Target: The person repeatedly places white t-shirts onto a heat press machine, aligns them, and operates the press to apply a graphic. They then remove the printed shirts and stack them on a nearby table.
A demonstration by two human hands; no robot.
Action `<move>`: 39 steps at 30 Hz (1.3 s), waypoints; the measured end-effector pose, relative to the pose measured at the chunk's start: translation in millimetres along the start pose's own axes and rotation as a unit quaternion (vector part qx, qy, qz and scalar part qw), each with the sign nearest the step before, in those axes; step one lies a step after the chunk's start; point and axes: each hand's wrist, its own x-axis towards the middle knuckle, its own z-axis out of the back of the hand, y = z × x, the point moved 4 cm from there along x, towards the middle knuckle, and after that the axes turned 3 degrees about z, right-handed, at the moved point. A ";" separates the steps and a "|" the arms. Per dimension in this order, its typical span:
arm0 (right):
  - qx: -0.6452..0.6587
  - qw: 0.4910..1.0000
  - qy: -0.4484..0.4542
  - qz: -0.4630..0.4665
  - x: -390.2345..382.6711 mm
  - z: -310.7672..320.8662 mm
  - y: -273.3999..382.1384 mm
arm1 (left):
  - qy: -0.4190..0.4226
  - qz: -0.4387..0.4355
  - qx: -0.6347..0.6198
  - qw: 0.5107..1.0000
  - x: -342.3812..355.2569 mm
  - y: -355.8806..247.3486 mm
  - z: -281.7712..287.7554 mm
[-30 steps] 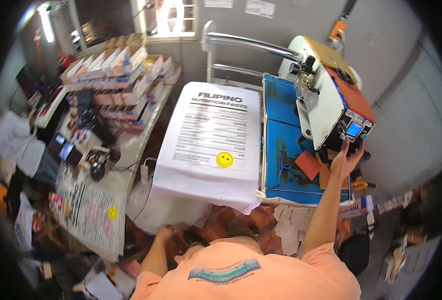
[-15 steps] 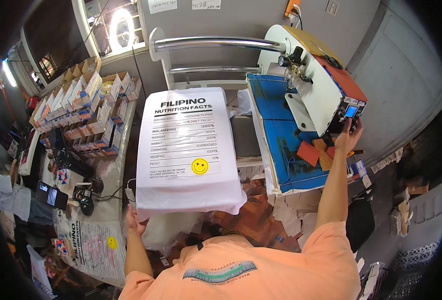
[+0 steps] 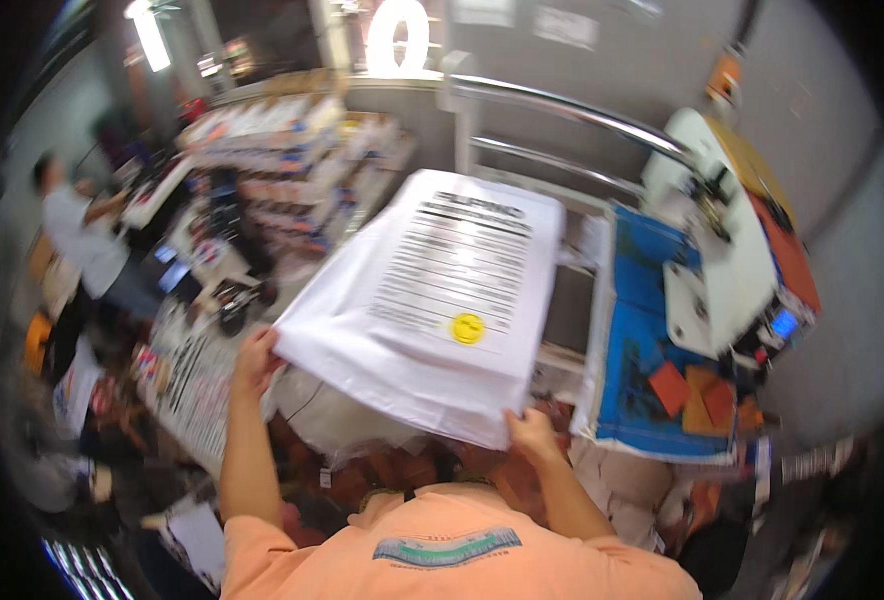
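Head view: blurred hands [image 3: 258,358] grip shirt [image 3: 432,300].

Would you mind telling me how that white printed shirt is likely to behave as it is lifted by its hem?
The white shirt will probably be floppy: its lower edge sags between the left hand and right hand. It looks light, being held only at the edges. It seems unlikely to slip, since cloth bunches under fingers.

Shirt [image 3: 432,300]: motion-blurred, print unreadable; near hem covers fingertips of left hand [image 3: 255,360] and right hand [image 3: 532,435]. Shelves [image 3: 282,170], far left: contents smeared. Person [image 3: 77,240], far left: blurred. Press [image 3: 732,250], right: screen too small to tell.
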 end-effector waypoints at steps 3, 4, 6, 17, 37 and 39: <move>0.016 0.990 -0.051 0.132 5.9 52.4 14.2 | -0.007 -0.088 -0.088 0.992 -35.0 -35.7 -22.5; 0.103 0.971 -0.065 0.206 -5.1 71.3 47.4 | 0.003 -0.114 -0.194 0.974 -52.1 -38.6 -24.4; 0.261 0.934 -0.016 0.244 -12.2 120.9 97.2 | 0.093 -0.139 -0.322 0.932 -81.6 -22.2 -18.0; 0.228 0.743 0.440 0.451 -296.7 -96.4 471.3 | -0.182 -0.371 -0.484 0.771 -488.4 93.6 195.9; -0.194 0.405 0.812 0.372 -643.3 -541.8 18.0 | -0.845 0.287 0.149 0.427 -1081.7 402.2 -15.9; -0.253 0.295 0.675 0.627 -587.4 -544.9 -0.1 | -0.737 0.501 -0.017 0.453 -994.8 404.1 -3.1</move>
